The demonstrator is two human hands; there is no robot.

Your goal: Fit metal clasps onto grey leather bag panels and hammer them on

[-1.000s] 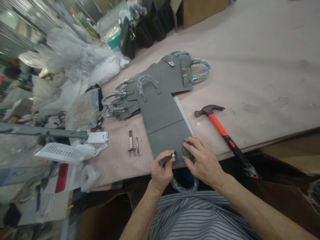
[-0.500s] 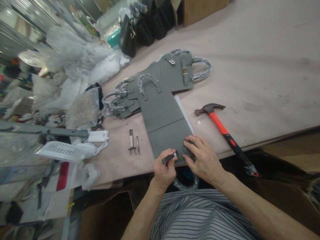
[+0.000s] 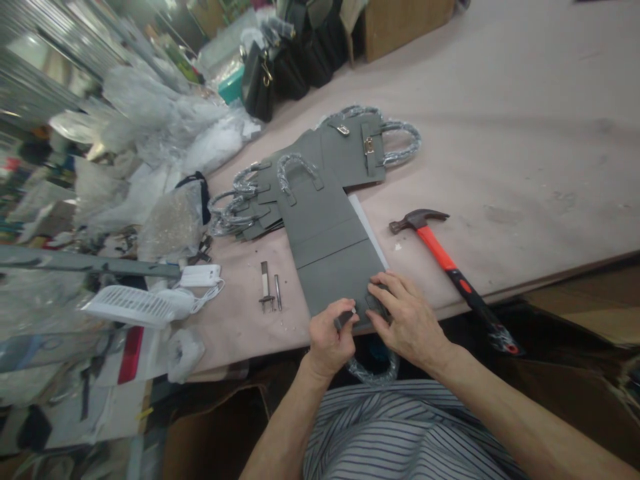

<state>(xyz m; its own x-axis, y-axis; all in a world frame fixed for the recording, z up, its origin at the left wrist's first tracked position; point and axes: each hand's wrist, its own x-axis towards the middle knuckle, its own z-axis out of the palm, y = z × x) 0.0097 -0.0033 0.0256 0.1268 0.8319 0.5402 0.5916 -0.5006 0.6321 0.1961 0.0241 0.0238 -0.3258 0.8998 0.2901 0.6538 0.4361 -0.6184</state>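
A flat grey handbag panel (image 3: 327, 207) lies at the near edge of the table, one plastic-wrapped handle (image 3: 295, 167) at its far end and another (image 3: 375, 375) hanging over the edge towards me. My left hand (image 3: 330, 337) is closed on a short dark grey strap (image 3: 344, 319), with a small white spot at its tip. Beside it my right hand (image 3: 407, 317) has its thumb and bent fingers closed around a grey tab of the panel (image 3: 377, 297). Fingers partly hide both pieces.
A claw hammer (image 3: 440, 253) with a red and black handle lies to the right. A pronged punch (image 3: 265, 287) and a thin metal rod (image 3: 278, 292) lie left. More grey bag panels (image 3: 357, 150), dark bags (image 3: 283, 73) and a white fan (image 3: 133, 303) stand around.
The strap in my left hand has shifted slightly right, and its angle has changed a little. My right hand stays almost in place. The view has shifted slightly.
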